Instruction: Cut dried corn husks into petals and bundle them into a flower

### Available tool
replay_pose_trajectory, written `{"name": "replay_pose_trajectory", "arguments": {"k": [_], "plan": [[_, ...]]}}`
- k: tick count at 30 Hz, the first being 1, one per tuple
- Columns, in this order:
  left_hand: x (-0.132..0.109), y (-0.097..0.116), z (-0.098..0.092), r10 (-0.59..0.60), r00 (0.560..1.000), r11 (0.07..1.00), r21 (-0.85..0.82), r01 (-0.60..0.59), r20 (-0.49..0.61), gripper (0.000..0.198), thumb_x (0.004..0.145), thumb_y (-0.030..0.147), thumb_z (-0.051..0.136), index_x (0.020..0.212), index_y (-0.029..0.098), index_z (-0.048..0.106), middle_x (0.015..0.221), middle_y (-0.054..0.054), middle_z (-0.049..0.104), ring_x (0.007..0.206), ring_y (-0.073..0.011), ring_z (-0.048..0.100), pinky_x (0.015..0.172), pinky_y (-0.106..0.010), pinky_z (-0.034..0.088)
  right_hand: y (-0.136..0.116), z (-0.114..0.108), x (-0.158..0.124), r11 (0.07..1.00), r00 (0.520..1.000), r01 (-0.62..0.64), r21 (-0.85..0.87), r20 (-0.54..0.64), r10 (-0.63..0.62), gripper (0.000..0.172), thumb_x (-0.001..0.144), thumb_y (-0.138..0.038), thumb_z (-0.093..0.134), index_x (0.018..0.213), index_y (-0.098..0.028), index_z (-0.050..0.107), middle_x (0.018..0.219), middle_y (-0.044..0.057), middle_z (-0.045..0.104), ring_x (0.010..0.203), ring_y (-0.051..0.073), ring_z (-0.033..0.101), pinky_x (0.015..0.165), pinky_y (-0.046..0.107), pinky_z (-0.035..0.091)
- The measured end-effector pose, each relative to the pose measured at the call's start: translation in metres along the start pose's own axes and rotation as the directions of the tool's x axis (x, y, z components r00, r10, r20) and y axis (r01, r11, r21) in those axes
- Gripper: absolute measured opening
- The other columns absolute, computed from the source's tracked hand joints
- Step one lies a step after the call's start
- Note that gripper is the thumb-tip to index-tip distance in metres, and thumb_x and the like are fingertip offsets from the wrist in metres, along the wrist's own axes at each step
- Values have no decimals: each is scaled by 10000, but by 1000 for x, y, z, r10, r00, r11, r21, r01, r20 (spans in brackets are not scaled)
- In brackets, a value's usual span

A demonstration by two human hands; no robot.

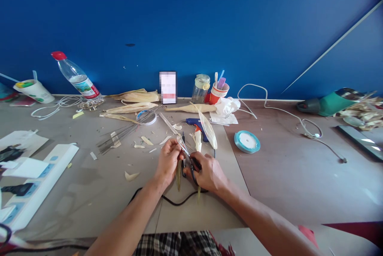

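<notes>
Both hands meet at the table's middle front. My left hand (pixel 168 161) pinches a narrow strip of dried corn husk (pixel 178 176) that hangs down between the hands. My right hand (pixel 209 173) is closed round the black handles of a pair of scissors (pixel 187 155), whose blades point up and left across the husk strip near my left fingertips. Just behind the hands lie a pale husk leaf (pixel 208 129) and a blue glue gun (pixel 196 123) with an orange trigger. Its black cord (pixel 176 201) loops under my wrists.
Husk scraps and a bundle of thin wires (pixel 125 132) lie left of centre. A teal ribbon spool (pixel 247 141) sits to the right. At the back stand a tilted water bottle (pixel 76 75), a jar (pixel 201 87) and an orange cup (pixel 218 92). A white power strip (pixel 42 180) lies left.
</notes>
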State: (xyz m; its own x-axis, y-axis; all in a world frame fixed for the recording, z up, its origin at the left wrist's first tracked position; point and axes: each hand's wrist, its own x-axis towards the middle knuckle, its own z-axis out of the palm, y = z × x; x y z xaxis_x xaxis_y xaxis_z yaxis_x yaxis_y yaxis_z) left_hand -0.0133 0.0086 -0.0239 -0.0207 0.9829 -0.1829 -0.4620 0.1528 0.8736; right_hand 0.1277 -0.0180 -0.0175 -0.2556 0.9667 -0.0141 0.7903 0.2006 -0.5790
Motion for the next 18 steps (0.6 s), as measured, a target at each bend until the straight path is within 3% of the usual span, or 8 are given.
{"name": "replay_pose_trajectory", "arguments": {"k": [11,18], "plan": [[1,5,1,-23,1000,999,-29,22,-7,281,634,210,717,847,175,538,684,30,603,508,-46,476,536,-186,388,4,-4,2,999,998,-31,10,-52,32,333,747,-422,606,982,-187,601,629,0,610,642,160,537,602,233,388],[2,1,-2,28,1000,999,33,-28,-13,252,657,207,695,855,163,544,682,27,592,559,-56,486,539,-182,390,5,-2,2,1000,998,-13,-11,-62,12,319,748,-394,594,994,-191,599,633,3,623,664,170,556,615,240,397]]}}
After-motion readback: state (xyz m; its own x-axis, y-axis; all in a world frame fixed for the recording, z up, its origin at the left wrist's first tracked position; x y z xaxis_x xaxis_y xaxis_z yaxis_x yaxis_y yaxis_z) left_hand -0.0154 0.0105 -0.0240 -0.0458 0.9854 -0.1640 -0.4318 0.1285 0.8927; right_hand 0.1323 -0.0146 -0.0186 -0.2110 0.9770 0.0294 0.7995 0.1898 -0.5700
